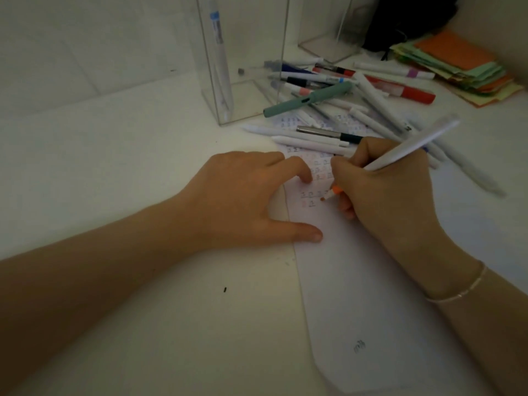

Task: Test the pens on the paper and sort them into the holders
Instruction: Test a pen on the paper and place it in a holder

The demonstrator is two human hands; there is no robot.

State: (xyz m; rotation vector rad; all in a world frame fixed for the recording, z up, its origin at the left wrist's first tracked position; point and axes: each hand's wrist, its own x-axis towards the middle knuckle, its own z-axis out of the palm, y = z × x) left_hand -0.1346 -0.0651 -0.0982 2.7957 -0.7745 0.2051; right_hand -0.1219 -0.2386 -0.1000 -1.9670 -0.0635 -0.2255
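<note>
The white pen [411, 145] sits in the right hand [385, 190], whose grip pinches it low on the barrel, fingers curled round it. Its orange tip touches the paper [357, 281] just left of that hand, beside rows of small test marks. The barrel slants up and away to the right, its far end blurred.

The left hand [243, 198] lies just left of the writing hand, its grip spread: fingertips and thumb press flat on the paper's left edge, holding nothing.

Beyond both hands a heap of pens [343, 92] lies across the top of the paper, white ones mostly, with a green pen [308, 100] on top and a red-capped marker [405, 91] to the right. Further back and left of the heap stands a clear holder [243, 61] with one white pen [218, 52] upright in it. A second clear holder [328, 30] stands behind the heap. To the far right a stack of coloured paper slips [463, 67], orange and green, rests on the white worktop [114, 167]. A thin bracelet [463, 290] circles the right wrist.
</note>
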